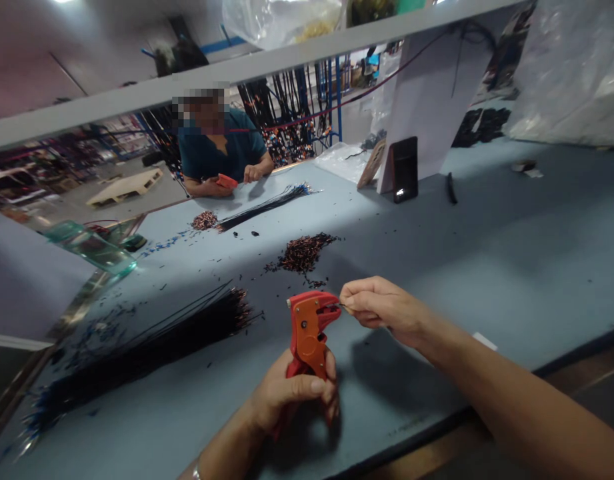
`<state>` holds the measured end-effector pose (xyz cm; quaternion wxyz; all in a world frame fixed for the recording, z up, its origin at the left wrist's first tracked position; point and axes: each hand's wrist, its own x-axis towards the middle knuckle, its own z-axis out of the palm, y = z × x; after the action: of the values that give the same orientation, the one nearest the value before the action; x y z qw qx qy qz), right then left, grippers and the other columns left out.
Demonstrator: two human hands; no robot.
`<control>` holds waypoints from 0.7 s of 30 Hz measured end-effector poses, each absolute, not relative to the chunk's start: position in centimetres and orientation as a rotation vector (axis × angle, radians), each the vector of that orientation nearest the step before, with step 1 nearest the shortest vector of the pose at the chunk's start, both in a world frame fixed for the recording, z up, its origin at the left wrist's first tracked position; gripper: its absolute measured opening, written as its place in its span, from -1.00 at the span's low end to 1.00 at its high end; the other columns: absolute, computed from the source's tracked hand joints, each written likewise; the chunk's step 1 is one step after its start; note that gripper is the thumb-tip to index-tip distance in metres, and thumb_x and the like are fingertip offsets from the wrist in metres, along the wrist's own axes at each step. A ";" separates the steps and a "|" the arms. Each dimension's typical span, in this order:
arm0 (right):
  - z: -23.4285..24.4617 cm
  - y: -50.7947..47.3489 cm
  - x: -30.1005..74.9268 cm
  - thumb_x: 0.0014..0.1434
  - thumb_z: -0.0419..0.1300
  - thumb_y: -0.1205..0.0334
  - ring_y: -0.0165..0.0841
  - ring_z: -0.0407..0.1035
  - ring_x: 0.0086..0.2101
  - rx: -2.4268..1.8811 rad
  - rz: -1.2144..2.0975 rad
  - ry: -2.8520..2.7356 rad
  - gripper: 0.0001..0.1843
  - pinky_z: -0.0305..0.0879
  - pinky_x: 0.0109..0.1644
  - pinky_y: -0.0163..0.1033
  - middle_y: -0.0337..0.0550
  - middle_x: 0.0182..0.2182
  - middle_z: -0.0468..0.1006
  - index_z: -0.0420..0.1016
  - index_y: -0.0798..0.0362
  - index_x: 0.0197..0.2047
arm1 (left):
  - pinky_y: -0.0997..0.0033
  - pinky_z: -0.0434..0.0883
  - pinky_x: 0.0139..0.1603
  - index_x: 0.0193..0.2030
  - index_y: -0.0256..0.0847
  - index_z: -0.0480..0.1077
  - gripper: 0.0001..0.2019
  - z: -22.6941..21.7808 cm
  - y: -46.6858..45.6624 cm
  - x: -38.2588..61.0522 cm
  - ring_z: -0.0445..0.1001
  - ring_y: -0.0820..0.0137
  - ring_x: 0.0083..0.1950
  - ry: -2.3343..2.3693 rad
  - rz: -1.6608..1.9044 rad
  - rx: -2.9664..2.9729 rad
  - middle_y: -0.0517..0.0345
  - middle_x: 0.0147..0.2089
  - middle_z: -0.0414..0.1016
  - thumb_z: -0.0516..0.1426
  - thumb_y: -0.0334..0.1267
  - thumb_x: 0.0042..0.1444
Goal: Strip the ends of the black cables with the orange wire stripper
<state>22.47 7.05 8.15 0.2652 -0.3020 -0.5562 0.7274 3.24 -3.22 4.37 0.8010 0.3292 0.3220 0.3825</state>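
My left hand is wrapped round the handles of a red and orange wire stripper, which stands upright with its jaws pointing right. Close to those jaws, my right hand is closed in a pinch on a thin dark wire; most of the wire is hidden by the fingers. To the left of the tool lies a long bundle of black wires with copper-coloured ends towards the tool. Beyond the tool is a heap of short black and copper offcuts.
Across the table a person holds a red tool near a second wire bundle. A phone leans against a white upright panel. At left lies a greenish clear bottle. A shelf beam crosses overhead.
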 end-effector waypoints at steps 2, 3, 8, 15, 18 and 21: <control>8.2 7.1 22.4 0.00 0.15 0.18 -0.56 -0.24 -0.63 -0.802 2.038 -1.474 -0.78 -0.30 -0.59 -0.35 -0.47 -0.66 0.00 0.20 0.04 -0.55 | 0.35 0.38 -0.40 -0.29 -0.34 0.38 -0.67 4.4 -3.2 3.2 0.43 0.38 -0.50 0.690 0.815 0.709 0.15 -0.51 0.39 0.32 -0.17 -0.11; 8.2 7.1 22.4 -0.01 0.16 0.18 -0.56 -0.24 -0.64 -0.801 2.059 -1.468 -0.79 -0.31 -0.60 -0.35 -0.47 -0.67 0.00 0.21 0.04 -0.56 | 0.35 0.38 -0.40 -0.28 -0.34 0.39 -0.67 4.4 -3.2 3.2 0.44 0.38 -0.50 0.691 0.810 0.712 0.15 -0.51 0.40 0.32 -0.17 -0.11; 8.1 7.2 22.5 -0.03 0.17 0.16 -0.57 -0.25 -0.64 -0.819 2.103 -1.448 -0.74 -0.34 -0.60 -0.36 -0.48 -0.68 -0.02 0.18 0.03 -0.58 | 0.36 0.39 -0.40 -0.28 -0.35 0.39 -0.67 4.4 -3.2 3.0 0.44 0.38 -0.50 0.673 0.782 0.729 0.14 -0.51 0.41 0.33 -0.18 -0.11; 8.3 6.8 22.8 0.10 0.17 0.11 -0.53 -0.04 -0.60 -0.791 1.744 -1.715 -0.76 -0.11 -0.57 -0.38 -0.39 -0.65 0.16 0.38 0.09 -0.48 | 0.30 0.40 -0.29 -0.24 -0.28 0.36 -0.71 4.9 -2.9 3.4 0.38 0.41 -0.42 0.694 1.057 0.702 0.18 -0.44 0.38 0.29 -0.26 -0.09; 8.3 5.7 22.4 0.17 0.14 0.20 -0.52 0.06 -0.58 -0.766 1.429 -1.956 -0.79 0.00 -0.52 -0.38 -0.35 -0.63 0.26 0.40 0.09 -0.47 | 0.27 0.41 -0.22 -0.18 -0.25 0.35 -0.70 5.6 -2.7 3.7 0.39 0.39 -0.37 0.767 1.179 0.692 0.15 -0.38 0.43 0.27 -0.29 -0.08; 7.5 4.4 21.8 0.22 0.09 0.30 -0.52 0.15 -0.58 -0.670 0.950 -2.168 -0.81 0.06 -0.47 -0.36 -0.32 -0.60 0.37 0.43 0.10 -0.41 | 0.32 0.40 -0.22 -0.19 -0.24 0.35 -0.68 5.8 -2.8 4.0 0.41 0.38 -0.33 0.839 1.236 0.682 0.15 -0.35 0.45 0.29 -0.32 -0.10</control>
<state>21.78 4.43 7.53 0.3344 -0.2569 -0.8305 0.3640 3.96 -2.81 5.78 0.6814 0.3041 0.3738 0.5510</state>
